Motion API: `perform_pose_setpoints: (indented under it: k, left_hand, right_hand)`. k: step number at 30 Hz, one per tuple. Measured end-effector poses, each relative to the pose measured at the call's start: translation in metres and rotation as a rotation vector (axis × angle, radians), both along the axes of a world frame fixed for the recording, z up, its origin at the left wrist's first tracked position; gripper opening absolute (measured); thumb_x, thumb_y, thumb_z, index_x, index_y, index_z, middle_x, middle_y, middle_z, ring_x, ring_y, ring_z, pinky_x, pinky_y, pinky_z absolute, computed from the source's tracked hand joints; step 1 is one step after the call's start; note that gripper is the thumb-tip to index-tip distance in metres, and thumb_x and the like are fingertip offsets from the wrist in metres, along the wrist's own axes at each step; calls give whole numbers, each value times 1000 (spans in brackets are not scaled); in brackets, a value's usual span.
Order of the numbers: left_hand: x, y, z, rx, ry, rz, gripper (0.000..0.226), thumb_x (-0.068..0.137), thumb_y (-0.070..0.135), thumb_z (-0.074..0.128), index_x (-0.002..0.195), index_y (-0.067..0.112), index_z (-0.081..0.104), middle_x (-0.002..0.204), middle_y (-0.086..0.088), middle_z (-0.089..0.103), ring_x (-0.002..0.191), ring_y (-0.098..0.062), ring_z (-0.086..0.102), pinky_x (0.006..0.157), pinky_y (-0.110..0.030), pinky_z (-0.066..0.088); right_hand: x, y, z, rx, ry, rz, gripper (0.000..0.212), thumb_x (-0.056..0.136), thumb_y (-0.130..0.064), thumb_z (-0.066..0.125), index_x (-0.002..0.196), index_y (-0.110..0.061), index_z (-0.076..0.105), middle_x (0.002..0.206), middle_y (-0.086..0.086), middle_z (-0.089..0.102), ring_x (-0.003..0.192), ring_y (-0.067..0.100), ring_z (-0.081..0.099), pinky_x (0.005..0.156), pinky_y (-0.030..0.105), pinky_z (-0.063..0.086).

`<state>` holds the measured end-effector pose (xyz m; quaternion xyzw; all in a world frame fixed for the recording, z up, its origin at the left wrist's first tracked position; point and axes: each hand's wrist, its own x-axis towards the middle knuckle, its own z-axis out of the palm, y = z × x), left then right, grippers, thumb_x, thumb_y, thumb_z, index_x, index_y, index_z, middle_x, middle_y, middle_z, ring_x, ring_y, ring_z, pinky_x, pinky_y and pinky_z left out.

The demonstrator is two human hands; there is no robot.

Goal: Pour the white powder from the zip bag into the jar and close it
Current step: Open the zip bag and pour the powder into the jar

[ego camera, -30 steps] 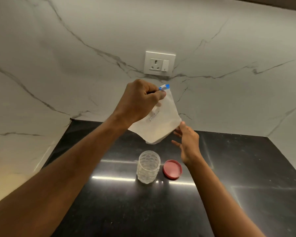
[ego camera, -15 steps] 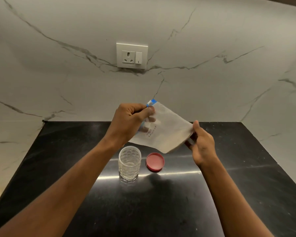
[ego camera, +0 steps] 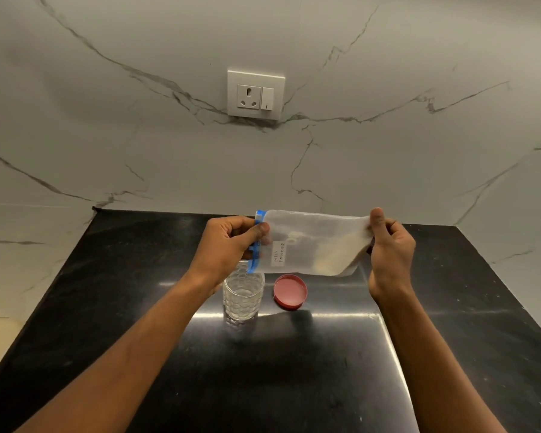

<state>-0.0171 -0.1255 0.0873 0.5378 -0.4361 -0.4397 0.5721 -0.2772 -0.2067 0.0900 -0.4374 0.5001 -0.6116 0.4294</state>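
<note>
I hold a clear zip bag (ego camera: 310, 242) sideways above the counter, with its blue zip strip at the left and a small handwritten label on its face. Pale powder lies inside toward the bag's right end. My left hand (ego camera: 228, 245) pinches the zip end, and my right hand (ego camera: 388, 248) pinches the bottom end. Directly below the zip end stands a clear patterned jar (ego camera: 243, 295), uncovered and upright. Its red lid (ego camera: 290, 291) lies flat on the counter just to the right of the jar.
The black stone counter (ego camera: 294, 370) runs between white marble walls at the back and both sides. A white wall socket with a switch (ego camera: 256, 94) sits on the back wall above.
The bag has come down from hanging upright to lying sideways over the jar. My right hand went from an open reach to gripping the bag's bottom end.
</note>
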Motion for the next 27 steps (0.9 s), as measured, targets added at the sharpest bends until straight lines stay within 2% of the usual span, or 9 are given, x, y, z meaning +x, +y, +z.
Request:
perform_pose_setpoints:
  k: [2,7,9,12,16,19,21,24,27]
  left_hand:
    - [4,2,-6,14,16,28,9,95,20,74,100,14,80,96,-1,84,92,-19,82,70,-27,66]
    - [9,7,-15,16,81,62,23,87,32,75,104,16,78,96,0,85,91,-19,82,68,-25,65]
    - [10,8,-18,5,86,77,22,87,33,75,103,18,78,94,2,85,90,-17,82,67,-24,65]
    - [11,10,-22,-5,94,91,20,87,32,74,102,19,78,94,2,85,91,-17,82,67,-24,65]
    - [13,12,-26,-1,95,117,18,90,28,74,104,18,78,96,3,85,92,-17,82,69,-26,66]
    - [14,13,-28,-8,107,121,18,90,27,74,104,18,78,96,3,85,92,-17,82,70,-27,66]
    - [15,14,-28,-12,115,123,20,87,31,74,103,19,78,96,3,85,92,-17,82,70,-27,66]
    - [16,15,-28,-22,120,118,18,88,30,74,102,20,78,96,3,85,93,-17,82,70,-26,66]
    - [17,17,-29,-27,136,117,19,87,31,74,102,19,78,96,3,85,93,-16,82,69,-26,66]
  right_hand:
    - [3,1,1,-70,58,4,26,102,-39,63,89,-16,64,81,-4,62,64,-3,60,62,16,53]
    - [13,2,6,-188,178,3,22,102,-35,65,88,-19,63,79,-5,61,63,-3,59,58,14,51]
    - [16,3,9,-223,226,-5,21,101,-37,65,87,-23,62,79,-6,61,66,-1,59,59,18,52]
    - [18,4,12,-261,320,-4,20,101,-40,63,86,-28,59,82,-5,60,74,11,58,66,32,56]
    - [22,3,16,-302,378,10,19,101,-40,62,86,-31,57,81,-7,58,67,-1,54,61,18,51]
    - [23,3,18,-312,382,5,20,101,-40,63,85,-31,57,78,-8,57,65,-2,52,60,15,47]
    - [23,3,18,-324,403,18,21,101,-43,62,85,-31,57,77,-9,56,66,0,52,61,18,47]
    - [24,3,20,-320,419,17,23,99,-52,60,86,-33,57,78,-10,57,69,4,51,65,29,50]
    - [26,3,25,-322,452,28,25,100,-53,57,88,-31,58,80,-12,58,72,3,54,66,31,52]
